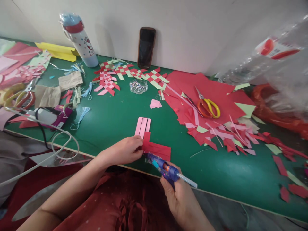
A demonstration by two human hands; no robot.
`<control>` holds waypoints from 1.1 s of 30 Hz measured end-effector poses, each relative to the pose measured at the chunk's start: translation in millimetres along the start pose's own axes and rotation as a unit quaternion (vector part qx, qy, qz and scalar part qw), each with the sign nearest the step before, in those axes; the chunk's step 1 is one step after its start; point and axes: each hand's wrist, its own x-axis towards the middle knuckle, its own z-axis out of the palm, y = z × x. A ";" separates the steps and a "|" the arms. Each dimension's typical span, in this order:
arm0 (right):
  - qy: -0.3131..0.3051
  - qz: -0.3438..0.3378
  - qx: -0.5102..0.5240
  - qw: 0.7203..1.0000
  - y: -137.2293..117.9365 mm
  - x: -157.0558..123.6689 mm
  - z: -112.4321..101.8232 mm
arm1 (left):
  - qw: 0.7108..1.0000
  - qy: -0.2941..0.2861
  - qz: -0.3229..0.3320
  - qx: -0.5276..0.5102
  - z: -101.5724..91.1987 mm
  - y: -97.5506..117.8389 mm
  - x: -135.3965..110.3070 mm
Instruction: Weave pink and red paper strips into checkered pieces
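My left hand (125, 150) is closed, pinching the corner where pink paper strips (142, 126) meet red paper strips (157, 149) on the green table (115, 115). The strips form an L shape near the front edge. My right hand (179, 195) is wrapped round a purple glue gun (163, 166), whose nozzle points left at the red strips, just below my left fingers. A clear glue stick pokes out of the gun's back end.
Woven red-and-pale paper pieces (131, 72), a dish of beads (138, 86), a phone (146, 47) and a bottle (79, 38) stand at the back. Scissors (207, 106) lie on red paper sheets with scraps at right. Cables and tape rolls (16, 96) crowd the left.
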 end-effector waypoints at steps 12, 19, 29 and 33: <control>-0.023 0.022 0.018 0.999 1.2 -2.6 -0.4 | 1.000 0.013 0.009 -0.008 0.8 0.3 -0.1; -0.016 0.017 0.057 0.998 -5.8 -7.8 -14.3 | 1.000 0.013 0.018 -0.011 0.4 -0.2 0.0; 0.002 0.020 0.021 1.000 -9.2 -0.6 -2.9 | 0.999 0.010 0.017 -0.043 -1.0 0.7 0.4; -0.001 0.011 0.010 1.000 -8.7 -1.4 -3.5 | 0.999 0.006 0.015 -0.037 -0.8 -0.4 0.2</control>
